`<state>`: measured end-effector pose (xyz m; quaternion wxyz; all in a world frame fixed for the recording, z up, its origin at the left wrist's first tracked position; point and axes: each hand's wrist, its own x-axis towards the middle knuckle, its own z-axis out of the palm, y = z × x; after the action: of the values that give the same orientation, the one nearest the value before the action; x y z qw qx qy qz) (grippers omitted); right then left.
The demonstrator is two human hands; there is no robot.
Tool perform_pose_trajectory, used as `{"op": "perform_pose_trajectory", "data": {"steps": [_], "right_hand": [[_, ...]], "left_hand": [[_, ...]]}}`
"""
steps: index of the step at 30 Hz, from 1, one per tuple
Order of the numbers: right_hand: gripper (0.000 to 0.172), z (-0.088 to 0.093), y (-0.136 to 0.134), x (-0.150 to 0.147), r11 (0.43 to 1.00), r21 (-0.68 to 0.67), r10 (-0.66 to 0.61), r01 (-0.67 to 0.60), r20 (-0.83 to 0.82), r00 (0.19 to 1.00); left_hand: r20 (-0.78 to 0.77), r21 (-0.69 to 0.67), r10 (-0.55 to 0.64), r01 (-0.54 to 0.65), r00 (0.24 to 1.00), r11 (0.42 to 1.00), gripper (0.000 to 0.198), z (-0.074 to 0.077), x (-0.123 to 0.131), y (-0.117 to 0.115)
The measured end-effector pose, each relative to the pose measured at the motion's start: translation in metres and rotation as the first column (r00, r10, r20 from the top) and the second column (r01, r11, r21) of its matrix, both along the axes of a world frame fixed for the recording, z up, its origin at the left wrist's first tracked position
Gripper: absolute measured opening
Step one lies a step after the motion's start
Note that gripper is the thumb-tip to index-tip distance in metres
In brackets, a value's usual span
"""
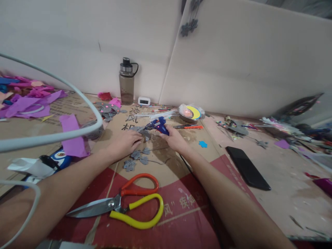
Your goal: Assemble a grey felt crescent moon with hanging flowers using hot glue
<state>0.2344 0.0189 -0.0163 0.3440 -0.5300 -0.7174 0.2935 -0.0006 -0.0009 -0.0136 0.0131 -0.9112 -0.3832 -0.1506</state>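
Observation:
My right hand (174, 138) is closed around a blue glue gun (157, 125), whose nozzle points left toward a grey felt piece (140, 130). My left hand (127, 141) rests on the cardboard with its fingertips pressing that grey piece. Just below the hands lies a sprig of grey felt flowers (137, 159) on a thin stem. The glue gun's black cord runs back under my right forearm.
Large scissors (124, 205) with orange and yellow handles lie near me. A black phone (247, 167) is at the right. A grey water bottle (127, 82), a small white timer (144, 101) and a foil dish (191, 113) stand farther back. Purple paper scraps (28, 100) fill the left side.

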Motion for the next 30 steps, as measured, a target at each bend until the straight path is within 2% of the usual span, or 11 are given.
{"op": "perform_pose_trajectory", "data": {"steps": [5,13,18,26,30], "right_hand": [[0.048,0.009,-0.006,-0.003,0.998,-0.060,0.005,-0.004,0.016,1.000],[0.041,-0.004,0.005,0.000,1.000,0.002,-0.021,0.021,0.011,1.000],[0.041,-0.005,0.006,0.002,0.999,0.026,-0.029,0.028,0.050,0.998],[0.037,0.007,-0.003,0.003,0.997,0.060,0.033,-0.041,0.116,0.993],[0.040,0.013,-0.008,0.000,0.997,0.050,0.046,-0.052,0.118,0.992]], "left_hand": [[-0.020,0.011,-0.004,0.004,1.000,1.000,0.030,-0.002,-0.001,0.002],[0.007,0.001,-0.027,0.027,1.000,1.000,0.030,-0.004,-0.002,0.004],[0.005,0.001,-0.019,0.019,1.000,1.000,0.029,-0.004,-0.001,0.003],[-0.008,-0.020,0.004,-0.004,1.000,1.000,0.033,-0.004,-0.002,0.003],[0.002,-0.036,0.004,-0.004,1.000,0.999,0.033,-0.005,-0.002,0.004]]}}
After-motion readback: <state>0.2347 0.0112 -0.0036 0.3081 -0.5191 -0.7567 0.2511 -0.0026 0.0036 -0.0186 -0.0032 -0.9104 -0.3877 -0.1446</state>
